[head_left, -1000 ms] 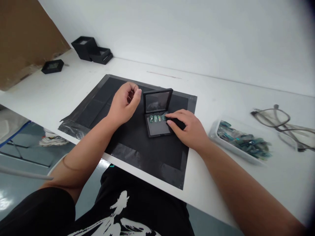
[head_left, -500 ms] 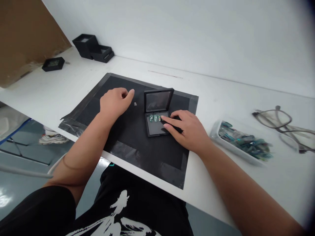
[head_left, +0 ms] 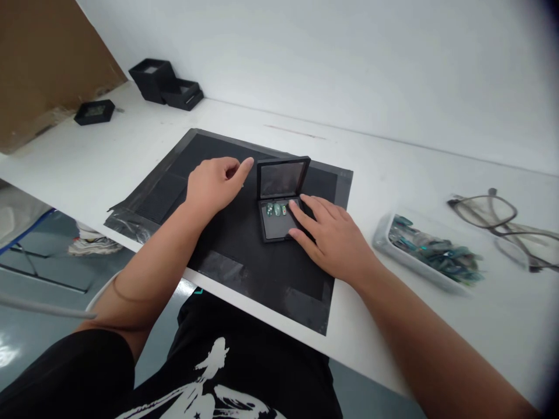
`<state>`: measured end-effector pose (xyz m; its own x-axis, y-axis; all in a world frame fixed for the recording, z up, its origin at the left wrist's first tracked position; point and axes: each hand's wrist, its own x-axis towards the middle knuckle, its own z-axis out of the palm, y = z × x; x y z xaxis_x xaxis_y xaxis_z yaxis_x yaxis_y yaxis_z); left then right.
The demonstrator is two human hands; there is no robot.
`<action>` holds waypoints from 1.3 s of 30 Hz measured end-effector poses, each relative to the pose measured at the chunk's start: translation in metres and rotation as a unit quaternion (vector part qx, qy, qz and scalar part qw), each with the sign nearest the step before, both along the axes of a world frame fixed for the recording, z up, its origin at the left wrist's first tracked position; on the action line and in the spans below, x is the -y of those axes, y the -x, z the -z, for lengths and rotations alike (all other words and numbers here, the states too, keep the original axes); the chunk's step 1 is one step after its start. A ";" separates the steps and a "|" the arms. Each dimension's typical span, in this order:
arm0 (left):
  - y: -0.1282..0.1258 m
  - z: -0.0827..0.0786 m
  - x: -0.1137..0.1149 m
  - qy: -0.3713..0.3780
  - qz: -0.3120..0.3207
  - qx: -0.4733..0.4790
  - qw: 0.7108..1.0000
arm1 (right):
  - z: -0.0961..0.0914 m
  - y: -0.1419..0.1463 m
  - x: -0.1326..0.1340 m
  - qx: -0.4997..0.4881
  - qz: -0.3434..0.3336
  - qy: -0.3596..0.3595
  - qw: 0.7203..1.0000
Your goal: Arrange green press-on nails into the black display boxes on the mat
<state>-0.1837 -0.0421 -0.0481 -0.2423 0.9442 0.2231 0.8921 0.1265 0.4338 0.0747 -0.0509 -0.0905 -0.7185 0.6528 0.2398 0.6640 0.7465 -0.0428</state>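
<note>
A small black hinged case lies on a black mat with its lid standing up. A row of green false nails sits along the top of its base. My right hand lies flat with fingers spread, its fingertips on the case's right edge and lower corner. My left hand rests on the mat just left of the lid. Its index finger and thumb are drawn together, pointing at the lid's edge. The small pale piece that lay there is hidden under them.
To the right lie a clear tray of teal false nails and a pair of glasses. Black boxes and a flat black case stand at the back left by a cardboard sheet. The table edge runs close to my lap.
My left hand dropped to the mat, left a small pale piece there, then slid right over it. My right hand's fingers went from curled at the case to spread flat.
</note>
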 end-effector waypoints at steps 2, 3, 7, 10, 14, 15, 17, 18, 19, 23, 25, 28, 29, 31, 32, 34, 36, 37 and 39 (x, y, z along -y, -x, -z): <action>0.000 0.000 0.000 -0.006 0.005 0.009 1.000 | 0.001 0.000 -0.001 0.003 0.004 0.019 1.000; 0.000 0.000 0.000 -0.011 0.009 0.015 1.000 | 0.002 -0.001 -0.001 0.002 0.005 0.029 1.000; 0.000 -0.001 0.001 -0.028 0.019 0.044 0.998 | 0.002 -0.003 -0.003 -0.020 0.008 0.052 0.998; 0.001 -0.001 0.001 -0.029 0.028 0.058 0.998 | 0.002 -0.004 -0.004 -0.039 -0.001 0.057 0.998; 0.002 -0.001 0.000 -0.032 0.046 0.063 0.996 | 0.001 -0.005 -0.004 -0.056 -0.014 0.055 0.997; 0.002 -0.001 0.000 -0.034 0.049 0.065 0.996 | 0.001 -0.005 -0.005 -0.061 -0.019 0.054 0.996; 0.003 0.000 0.001 -0.036 0.053 0.066 0.996 | 0.000 -0.005 -0.005 -0.076 -0.028 0.050 0.995; 0.003 0.000 0.001 -0.036 0.054 0.066 0.996 | 0.000 -0.005 -0.006 -0.084 -0.033 0.048 0.995; 0.003 0.000 0.001 -0.035 0.056 0.066 0.996 | 0.000 -0.005 -0.007 -0.092 -0.038 0.047 0.994; 0.002 0.000 0.002 -0.033 0.070 0.061 0.995 | 0.000 -0.004 -0.009 -0.114 -0.054 0.062 0.990; 0.002 0.000 0.002 -0.029 0.077 0.057 0.995 | 0.001 -0.004 -0.009 -0.121 -0.052 0.076 0.988; 0.001 0.000 0.002 -0.023 0.082 0.052 0.995 | 0.002 -0.004 -0.009 -0.125 -0.048 0.087 0.987; 0.000 0.000 0.002 -0.021 0.082 0.051 0.995 | 0.002 -0.004 -0.008 -0.127 -0.051 0.089 0.987; 0.000 -0.001 0.002 -0.018 0.079 0.054 0.995 | 0.002 -0.004 -0.007 -0.135 -0.060 0.093 0.985; 0.000 -0.001 0.002 -0.016 0.077 0.059 0.995 | 0.001 -0.004 -0.007 -0.140 -0.064 0.095 0.984; -0.001 -0.001 0.002 -0.022 0.074 0.078 0.994 | 0.000 -0.004 -0.006 -0.147 -0.070 0.097 0.982; -0.002 -0.001 0.004 -0.050 0.071 0.100 0.991 | 0.000 -0.004 -0.006 -0.154 -0.071 0.092 0.981; -0.002 -0.002 0.005 -0.076 0.068 0.107 0.989 | 0.000 -0.004 -0.006 -0.159 -0.069 0.089 0.981; -0.002 -0.002 0.008 -0.136 0.062 0.103 0.983 | 0.000 -0.005 -0.007 -0.173 -0.064 0.082 0.979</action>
<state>-0.1812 -0.0497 -0.0460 -0.1953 0.8819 0.4291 0.7834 -0.1230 0.6092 0.0794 -0.0442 -0.0904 -0.6918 0.6129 0.3818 0.4900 0.7868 -0.3752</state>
